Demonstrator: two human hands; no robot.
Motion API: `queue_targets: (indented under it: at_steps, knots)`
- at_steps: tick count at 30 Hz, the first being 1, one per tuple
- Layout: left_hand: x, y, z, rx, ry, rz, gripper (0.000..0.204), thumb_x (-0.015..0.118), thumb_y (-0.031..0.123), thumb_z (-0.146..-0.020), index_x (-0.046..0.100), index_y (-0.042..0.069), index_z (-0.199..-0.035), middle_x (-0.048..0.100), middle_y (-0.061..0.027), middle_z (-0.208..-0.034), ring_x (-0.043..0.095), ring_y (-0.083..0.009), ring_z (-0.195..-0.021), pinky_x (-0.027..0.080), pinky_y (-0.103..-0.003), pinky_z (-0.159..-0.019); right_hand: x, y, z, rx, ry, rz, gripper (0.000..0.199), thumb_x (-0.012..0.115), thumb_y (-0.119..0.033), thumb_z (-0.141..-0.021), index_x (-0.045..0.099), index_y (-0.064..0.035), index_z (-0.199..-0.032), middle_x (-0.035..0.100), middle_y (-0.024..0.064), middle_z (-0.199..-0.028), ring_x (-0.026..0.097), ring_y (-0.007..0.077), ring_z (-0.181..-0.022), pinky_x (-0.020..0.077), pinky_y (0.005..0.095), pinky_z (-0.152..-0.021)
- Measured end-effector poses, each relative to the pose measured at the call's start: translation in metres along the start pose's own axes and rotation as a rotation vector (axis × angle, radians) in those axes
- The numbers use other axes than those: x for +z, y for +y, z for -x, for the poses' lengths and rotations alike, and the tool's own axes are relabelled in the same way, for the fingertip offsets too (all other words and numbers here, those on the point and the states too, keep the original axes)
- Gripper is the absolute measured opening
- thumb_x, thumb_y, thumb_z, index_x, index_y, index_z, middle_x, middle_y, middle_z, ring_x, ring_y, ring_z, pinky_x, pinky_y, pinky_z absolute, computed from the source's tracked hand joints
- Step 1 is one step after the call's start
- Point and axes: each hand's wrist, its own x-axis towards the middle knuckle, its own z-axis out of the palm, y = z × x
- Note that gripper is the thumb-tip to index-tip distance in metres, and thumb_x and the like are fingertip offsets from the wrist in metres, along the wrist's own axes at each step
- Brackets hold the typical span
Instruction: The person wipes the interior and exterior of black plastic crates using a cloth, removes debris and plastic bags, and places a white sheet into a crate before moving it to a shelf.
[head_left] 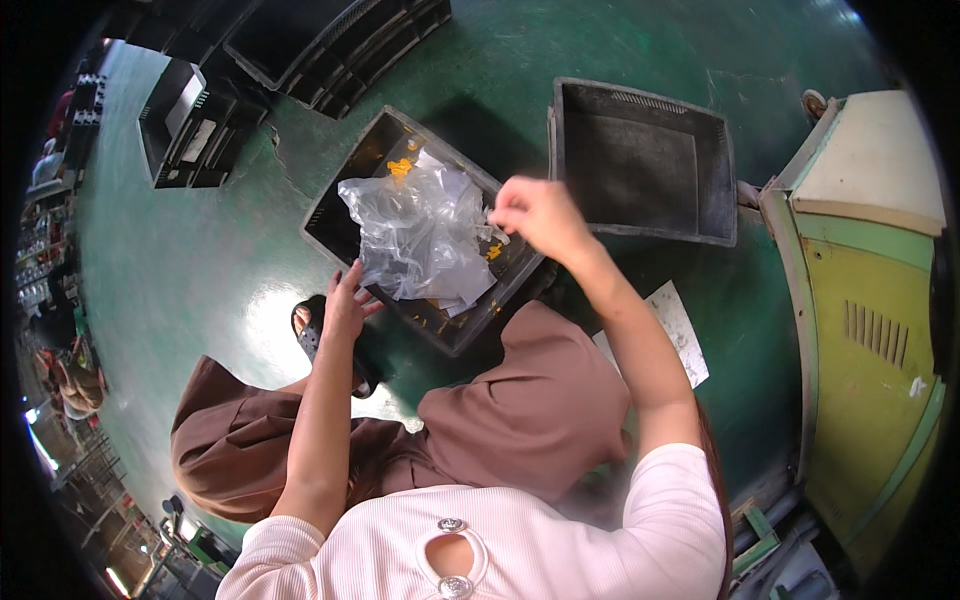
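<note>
A crumpled clear plastic bag (415,235) lies in a black plastic crate (455,340) on the floor in front of me. Small orange-yellow pieces (400,168) are scattered in the crate around the bag. My left hand (345,300) is at the crate's left near side, fingers spread beside the bag's edge; whether they touch the bag is unclear. Above the crate's right side, my right hand (540,215) is slightly blurred, thumb and fingers pinched together. Whitish scraps (492,232) show just under its fingertips; what the pinch holds is too small to make out.
Another black crate (640,165) stands close by on the right, with a yellow-green metal machine cabinet (860,300) beyond it. More black crates (330,60) stand at the far left. A white sheet (675,330) lies on the green floor under my right forearm.
</note>
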Motion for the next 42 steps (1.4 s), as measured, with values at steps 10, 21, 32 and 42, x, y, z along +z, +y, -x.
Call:
queue_targets:
  at_steps: [10,21,32,42]
  knots:
    - [0.009,0.008,-0.030,0.228,-0.027,-0.249,0.072,0.055,0.025,-0.086,0.015,-0.002,-0.139,0.046,-0.0218,-0.124,0.060,-0.0316,-0.093,0.058,-0.043,-0.056,-0.050,0.010,0.057,-0.027,0.320,-0.037,0.015,0.066,-0.007,-0.078,0.066,-0.0020,-0.092,0.066,0.0047,-0.080,0.062,0.0110,-0.074,0.0488,0.0258,-0.068]
    - [0.042,0.041,-0.032,0.363,-0.059,-0.359,0.039,0.053,0.020,-0.081,0.042,-0.004,-0.111,0.055,-0.0200,-0.099,0.063,-0.0335,-0.077,0.057,-0.049,-0.052,-0.078,0.105,0.158,0.124,0.714,1.049,0.060,0.066,-0.007,-0.073,0.045,-0.0237,-0.127,0.040,0.0054,-0.135,0.023,0.0276,-0.136,0.0116,0.0680,-0.104]
    - [0.105,0.080,-0.062,0.481,-0.185,-0.318,0.039,0.054,0.020,-0.083,0.045,-0.006,-0.110,0.058,-0.0211,-0.097,0.064,-0.0361,-0.076,0.056,-0.052,-0.053,-0.212,-0.039,0.133,0.015,0.923,0.731,0.033,0.063,-0.043,-0.077,0.069,-0.0189,-0.099,0.068,0.0084,-0.093,0.063,0.0289,-0.089,0.0501,0.0385,-0.075]
    - [0.326,0.021,0.004,0.284,-0.404,-0.283,0.061,0.062,0.035,-0.085,0.037,-0.003,-0.125,0.042,-0.0265,-0.128,0.058,-0.0387,-0.099,0.052,-0.057,-0.072,-0.267,-0.154,0.124,-0.157,0.970,-0.088,0.021,0.061,-0.023,-0.089,0.064,-0.0039,-0.098,0.065,0.0006,-0.089,0.057,0.0090,-0.080,0.0447,0.0239,-0.075]
